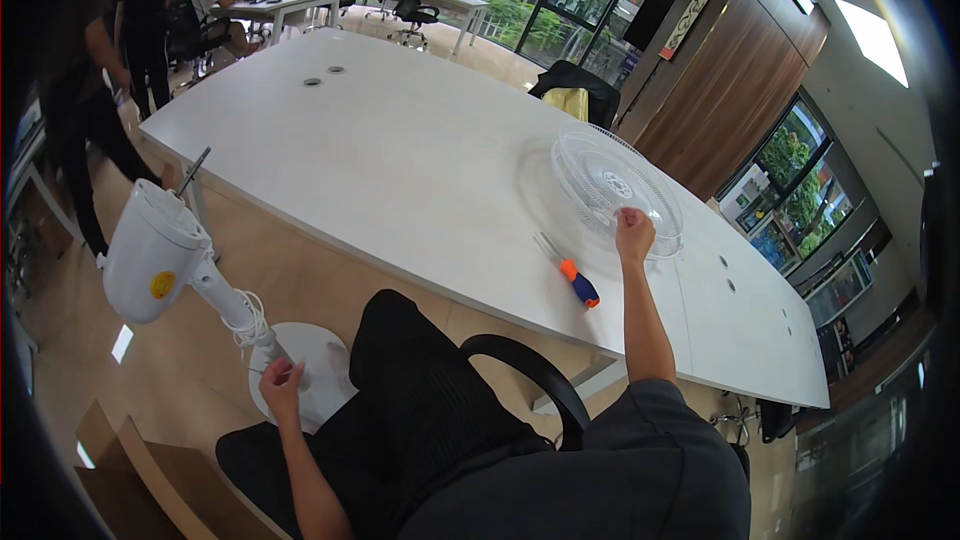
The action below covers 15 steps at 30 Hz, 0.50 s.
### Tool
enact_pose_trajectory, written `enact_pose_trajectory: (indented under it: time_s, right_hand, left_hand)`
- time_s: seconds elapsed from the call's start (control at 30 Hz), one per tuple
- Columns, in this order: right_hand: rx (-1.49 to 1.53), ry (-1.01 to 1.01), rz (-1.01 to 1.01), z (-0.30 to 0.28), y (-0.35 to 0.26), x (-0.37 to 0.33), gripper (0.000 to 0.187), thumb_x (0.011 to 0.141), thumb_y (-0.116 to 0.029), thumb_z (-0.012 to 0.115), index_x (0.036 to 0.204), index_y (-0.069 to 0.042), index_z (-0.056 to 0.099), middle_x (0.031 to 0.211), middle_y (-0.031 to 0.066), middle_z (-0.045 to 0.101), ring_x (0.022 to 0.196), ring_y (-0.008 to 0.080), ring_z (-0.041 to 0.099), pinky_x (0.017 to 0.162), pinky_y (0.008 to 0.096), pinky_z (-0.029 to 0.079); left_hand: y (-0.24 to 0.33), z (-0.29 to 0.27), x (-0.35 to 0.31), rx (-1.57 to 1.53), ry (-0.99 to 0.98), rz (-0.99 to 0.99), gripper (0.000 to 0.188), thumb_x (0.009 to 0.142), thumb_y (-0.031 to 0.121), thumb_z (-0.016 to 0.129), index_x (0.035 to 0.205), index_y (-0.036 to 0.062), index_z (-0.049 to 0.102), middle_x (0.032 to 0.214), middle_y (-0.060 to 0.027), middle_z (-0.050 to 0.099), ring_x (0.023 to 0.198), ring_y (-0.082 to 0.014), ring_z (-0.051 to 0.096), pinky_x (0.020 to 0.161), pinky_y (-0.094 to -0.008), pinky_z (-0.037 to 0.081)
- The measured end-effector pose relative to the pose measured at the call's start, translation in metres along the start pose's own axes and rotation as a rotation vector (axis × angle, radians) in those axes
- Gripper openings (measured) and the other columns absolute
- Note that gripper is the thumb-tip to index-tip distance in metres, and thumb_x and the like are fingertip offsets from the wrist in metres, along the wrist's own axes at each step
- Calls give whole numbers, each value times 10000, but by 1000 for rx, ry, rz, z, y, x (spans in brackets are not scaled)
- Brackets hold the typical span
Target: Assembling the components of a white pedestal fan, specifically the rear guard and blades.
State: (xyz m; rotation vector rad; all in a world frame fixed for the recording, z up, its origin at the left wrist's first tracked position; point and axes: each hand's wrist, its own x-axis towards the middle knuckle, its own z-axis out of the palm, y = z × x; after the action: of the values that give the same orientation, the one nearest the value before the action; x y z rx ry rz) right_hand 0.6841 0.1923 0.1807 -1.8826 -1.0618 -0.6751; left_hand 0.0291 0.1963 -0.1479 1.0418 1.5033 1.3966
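Note:
A white fan motor housing (158,252) with a metal shaft stands on its pole at my left. A white cord (250,318) is looped round the pole above the round white base (325,342). My left hand (283,387) is closed with fingers pinched beside the base; a thin strip shows at its fingertips, too small to name. On the table, a round white wire fan grille (665,208) lies at the right. My right hand (635,235) is closed over its near edge; what it holds, if anything, is hidden. A blue and orange screwdriver (580,285) lies left of that hand.
The long white table (420,150) spans the view ahead. A black chair armrest (530,370) is beside me. An open cardboard box (165,485) stands at the lower left. People (147,25) are at the far left. A dark jacket (580,85) hangs beyond the table.

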Motion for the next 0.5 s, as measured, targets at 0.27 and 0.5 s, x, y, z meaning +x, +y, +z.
enact_pose_trajectory:
  time_s: [0.27, 0.5]
  right_hand:
    - [-25, -9, -179, 1, -28, -34, 102, 844, -109, 683, 899, -26, 705, 883, 123, 710, 838, 281, 682, 769, 369, 518]
    - [586, -600, -464, -15, -220, -194, 126, 795, 7, 708, 913, -10, 666, 882, 132, 688, 811, 286, 670, 758, 345, 520]
  left_hand:
    - [-58, -22, 19, -70, 126, -442, 376, 854, 248, 749, 1123, 9, 640, 901, -60, 660, 711, -128, 622, 558, -275, 532]
    - [-111, -27, 40, -286, 334, -441, 279, 974, 225, 559, 1174, 30, 577, 965, -99, 675, 737, -182, 667, 611, -317, 579]
